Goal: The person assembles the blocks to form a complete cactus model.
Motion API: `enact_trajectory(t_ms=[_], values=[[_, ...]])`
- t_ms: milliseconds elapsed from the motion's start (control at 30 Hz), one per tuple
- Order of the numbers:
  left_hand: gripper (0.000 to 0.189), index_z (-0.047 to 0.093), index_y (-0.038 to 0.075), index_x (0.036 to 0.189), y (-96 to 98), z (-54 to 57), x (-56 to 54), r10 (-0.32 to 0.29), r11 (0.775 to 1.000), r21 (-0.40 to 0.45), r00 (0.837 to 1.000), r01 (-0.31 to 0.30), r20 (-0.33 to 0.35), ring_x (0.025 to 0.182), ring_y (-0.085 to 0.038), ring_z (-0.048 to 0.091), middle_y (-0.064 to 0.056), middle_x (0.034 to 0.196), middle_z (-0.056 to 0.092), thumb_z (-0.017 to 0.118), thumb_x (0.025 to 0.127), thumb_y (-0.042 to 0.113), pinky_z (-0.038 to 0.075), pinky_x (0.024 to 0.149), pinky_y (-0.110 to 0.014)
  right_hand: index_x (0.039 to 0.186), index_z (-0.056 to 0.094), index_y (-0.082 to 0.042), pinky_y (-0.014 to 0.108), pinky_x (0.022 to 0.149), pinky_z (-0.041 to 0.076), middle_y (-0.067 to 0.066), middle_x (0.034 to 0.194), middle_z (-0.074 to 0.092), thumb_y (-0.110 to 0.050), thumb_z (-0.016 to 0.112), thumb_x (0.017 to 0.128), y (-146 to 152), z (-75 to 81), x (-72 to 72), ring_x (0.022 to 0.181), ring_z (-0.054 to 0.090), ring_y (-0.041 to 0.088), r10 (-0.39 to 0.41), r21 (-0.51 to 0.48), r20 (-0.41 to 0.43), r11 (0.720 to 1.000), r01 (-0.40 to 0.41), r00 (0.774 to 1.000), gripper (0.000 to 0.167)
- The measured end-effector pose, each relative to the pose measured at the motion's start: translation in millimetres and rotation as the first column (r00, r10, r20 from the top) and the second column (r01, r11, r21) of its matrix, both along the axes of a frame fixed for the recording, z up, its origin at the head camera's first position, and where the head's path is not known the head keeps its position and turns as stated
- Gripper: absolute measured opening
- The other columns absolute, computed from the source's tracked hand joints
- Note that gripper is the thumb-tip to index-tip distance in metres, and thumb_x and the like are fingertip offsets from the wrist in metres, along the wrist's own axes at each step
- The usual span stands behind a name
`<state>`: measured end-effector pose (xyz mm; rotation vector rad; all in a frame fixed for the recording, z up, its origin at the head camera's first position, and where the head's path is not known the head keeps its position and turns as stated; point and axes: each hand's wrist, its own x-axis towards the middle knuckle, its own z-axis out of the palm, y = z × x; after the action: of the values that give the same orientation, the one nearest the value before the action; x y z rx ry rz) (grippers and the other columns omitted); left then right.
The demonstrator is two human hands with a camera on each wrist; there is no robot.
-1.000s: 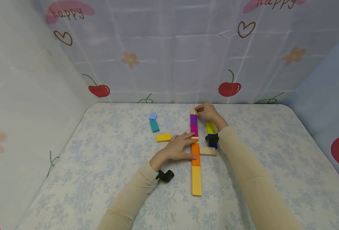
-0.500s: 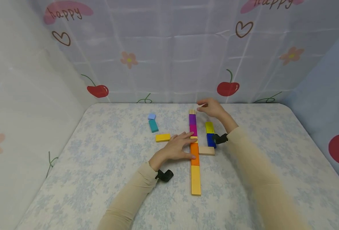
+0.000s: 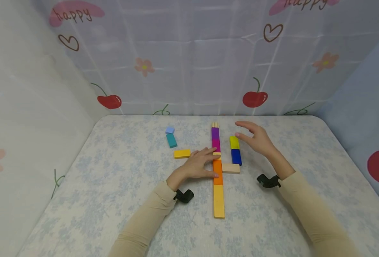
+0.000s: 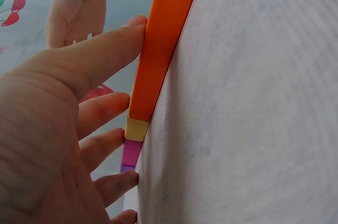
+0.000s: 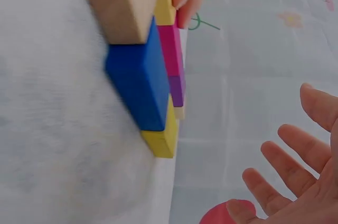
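A straight column of toy blocks runs away from me in the head view: a long yellow block [image 3: 219, 201], an orange block [image 3: 218, 167], a small yellow block, a magenta block [image 3: 216, 144], a purple block [image 3: 215, 133] and pale wooden pieces [image 3: 215, 125] at the far end. My left hand [image 3: 197, 166] rests its spread fingers and thumb along the orange to magenta stretch, seen also in the left wrist view. Off to the right, my right hand [image 3: 258, 140] hovers with fingers apart, holding nothing, near a yellow-green block [image 3: 234, 142].
Right of the column, a blue block [image 3: 236, 157] joins the yellow-green one, and a bare wooden block [image 3: 231, 168] sits crosswise against the orange. Left of it lie a yellow block [image 3: 181, 154], a teal block [image 3: 171, 140] and a light blue block [image 3: 169, 130]. A curtain hangs behind the table.
My right hand has left the wooden pieces at the column's far end, moving right and back toward me, its fingers spreading. The left hand stays in place.
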<state>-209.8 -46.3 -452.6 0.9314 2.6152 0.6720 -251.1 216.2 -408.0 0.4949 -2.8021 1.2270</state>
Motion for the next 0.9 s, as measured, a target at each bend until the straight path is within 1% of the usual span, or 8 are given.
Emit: enact_trajectory(t_ms=[67, 200, 367, 533, 667, 800, 900], values=[[0.071, 0.046, 0.025, 0.148, -0.1, 0.4, 0.2, -0.002, 1.000, 0.003, 1.000, 0.002, 0.001, 0.152, -0.029, 0.016, 0.001, 0.163, 0.023, 0.069, 0.086, 0.051, 0.011, 0.122, -0.054, 0.143, 0.050, -0.007, 0.065, 0.112, 0.027, 0.018, 0.149, 0.045, -0.027, 0.063, 0.096, 4, -3.1, 8.9, 0.139, 0.037, 0.038, -0.007, -0.007, -0.001, 1.000, 0.007, 1.000, 0.053], [0.071, 0.046, 0.026, 0.148, -0.3, 0.5, 0.3, -0.001, 1.000, 0.000, 1.000, 0.001, -0.001, 0.152, -0.028, 0.016, 0.001, 0.163, 0.023, 0.070, 0.086, 0.051, 0.010, 0.122, -0.053, 0.143, 0.049, -0.008, 0.066, 0.112, 0.026, 0.017, 0.150, 0.043, -0.026, 0.063, 0.096, 11, -7.7, 23.1, 0.141, 0.034, 0.039, -0.004, -0.017, 0.030, 1.000, 0.005, 1.000, 0.052], [0.071, 0.046, 0.026, 0.148, -0.1, 0.0, 0.3, 0.001, 1.000, -0.002, 1.000, -0.001, -0.001, 0.152, -0.027, 0.016, 0.002, 0.163, 0.023, 0.070, 0.085, 0.051, 0.010, 0.122, -0.053, 0.143, 0.049, -0.006, 0.067, 0.111, 0.027, 0.018, 0.151, 0.042, -0.026, 0.064, 0.096, 16, -13.3, 32.7, 0.141, 0.034, 0.040, 0.026, -0.030, 0.056, 0.999, -0.025, 0.998, 0.053], [0.071, 0.046, 0.026, 0.148, -0.2, 0.1, 0.2, -0.003, 1.000, 0.006, 1.000, 0.003, 0.005, 0.152, -0.027, 0.015, 0.001, 0.163, 0.023, 0.070, 0.086, 0.050, 0.010, 0.122, -0.053, 0.144, 0.049, -0.009, 0.069, 0.109, 0.028, 0.018, 0.153, 0.039, -0.029, 0.067, 0.093, 18, -20.3, 36.2, 0.141, 0.032, 0.041, 0.030, -0.015, 0.102, 0.999, -0.028, 0.994, 0.058], [0.071, 0.045, 0.026, 0.148, -0.6, 1.2, 0.4, -0.002, 1.000, 0.007, 1.000, 0.002, 0.007, 0.152, -0.027, 0.015, 0.001, 0.163, 0.022, 0.070, 0.086, 0.051, 0.009, 0.122, -0.054, 0.145, 0.048, -0.009, 0.070, 0.109, 0.027, 0.019, 0.153, 0.038, -0.029, 0.071, 0.091, 17, -25.7, 37.5, 0.141, 0.032, 0.043, 0.036, 0.011, 0.113, 0.999, -0.037, 0.993, 0.062], [0.072, 0.044, 0.026, 0.148, -0.8, 1.3, 0.4, -0.001, 1.000, 0.001, 1.000, 0.001, 0.007, 0.152, -0.027, 0.015, 0.002, 0.163, 0.022, 0.070, 0.086, 0.051, 0.009, 0.122, -0.053, 0.145, 0.048, -0.009, 0.070, 0.109, 0.025, 0.018, 0.154, 0.037, -0.029, 0.074, 0.088, 19, -33.8, 37.6, 0.142, 0.029, 0.043, 0.059, 0.039, 0.131, 0.997, -0.065, 0.990, 0.066], [0.072, 0.044, 0.026, 0.148, -0.8, 0.4, -0.1, -0.002, 1.000, 0.001, 1.000, 0.002, 0.007, 0.152, -0.027, 0.015, 0.002, 0.163, 0.022, 0.069, 0.086, 0.052, 0.009, 0.122, -0.053, 0.144, 0.050, -0.010, 0.071, 0.110, 0.022, 0.018, 0.155, 0.036, -0.030, 0.077, 0.085, 21, -42.6, 36.8, 0.144, 0.026, 0.043, 0.095, 0.055, 0.118, 0.993, -0.102, 0.988, 0.068]])
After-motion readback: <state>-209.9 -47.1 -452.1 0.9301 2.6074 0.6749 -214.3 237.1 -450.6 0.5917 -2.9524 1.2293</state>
